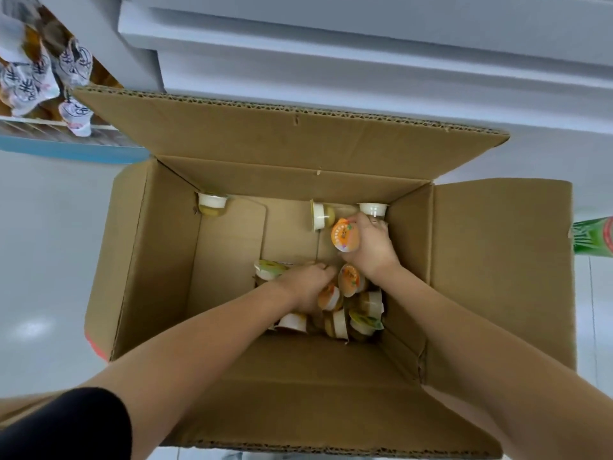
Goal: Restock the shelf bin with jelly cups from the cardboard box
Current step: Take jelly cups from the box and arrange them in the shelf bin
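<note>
Jelly cups [345, 310] sit heaped low in the cardboard box [232, 247], so both arms reach deep: right hand [370, 242] fingers curled round an orange-lidded cup [345, 234], left hand [306, 283] digging in, grip hidden.

Both arms reach down, left hand [306, 287] and right hand [368, 242] curled in grips

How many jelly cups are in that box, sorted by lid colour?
Orange-lid cups: 3
Green-lid cups: 2
Cups with lid colour hidden: 6
Total: 11 that can be made out; the pile may hide more.
</note>
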The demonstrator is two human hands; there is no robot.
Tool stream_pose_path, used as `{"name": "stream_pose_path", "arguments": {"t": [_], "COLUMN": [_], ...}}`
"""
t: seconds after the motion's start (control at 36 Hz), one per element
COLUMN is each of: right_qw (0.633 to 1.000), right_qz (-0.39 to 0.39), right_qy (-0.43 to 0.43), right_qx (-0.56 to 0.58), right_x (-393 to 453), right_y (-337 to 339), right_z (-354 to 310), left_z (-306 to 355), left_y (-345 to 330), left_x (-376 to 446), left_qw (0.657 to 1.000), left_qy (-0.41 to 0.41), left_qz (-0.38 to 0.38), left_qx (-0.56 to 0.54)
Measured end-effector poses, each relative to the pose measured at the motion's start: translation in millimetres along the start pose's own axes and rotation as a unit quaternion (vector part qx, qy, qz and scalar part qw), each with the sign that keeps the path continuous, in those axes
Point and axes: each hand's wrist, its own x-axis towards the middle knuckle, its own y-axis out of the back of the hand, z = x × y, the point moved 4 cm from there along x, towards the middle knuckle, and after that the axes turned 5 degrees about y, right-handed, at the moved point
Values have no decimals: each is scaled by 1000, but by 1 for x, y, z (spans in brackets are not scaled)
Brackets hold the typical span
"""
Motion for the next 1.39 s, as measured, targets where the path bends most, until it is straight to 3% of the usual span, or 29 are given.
{"name": "stream_pose_path", "arguments": {"t": [0.11, 0.33, 0.53, 0.75, 0.83, 1.03, 1.19, 1.39], "right_qw": [996, 994, 985, 959, 949, 930, 918, 895], "right_qz": [19, 2, -57, 26, 67, 61, 40, -20], "right_qy": [-8, 51, 147, 281, 308, 354, 372, 390], "right_qx": [84, 95, 67, -14, -3, 77, 134, 216], "right_x": [-7, -39, -81, -143, -171, -204, -210, -207], "right_y": [2, 35, 109, 209, 234, 266, 287, 286], "right_z": [-1, -23, -82, -154, -167, -196, -201, -212], "left_z": [-4, -22, 10, 62, 75, 84, 85, 93], "left_y": [3, 63, 135, 203, 209, 211, 216, 221], "left_x": [-11, -52, -131, -248, -279, -305, -308, -306], "left_qw": [996, 948, 932, 884, 874, 844, 827, 795], "left_qy": [24, 88, 34, -37, -73, -93, -91, -146], "left_qz": [41, 173, 172, 286, 303, 387, 388, 353], "left_qx": [-77, -253, -316, -368, -372, -360, -397, -470]}}
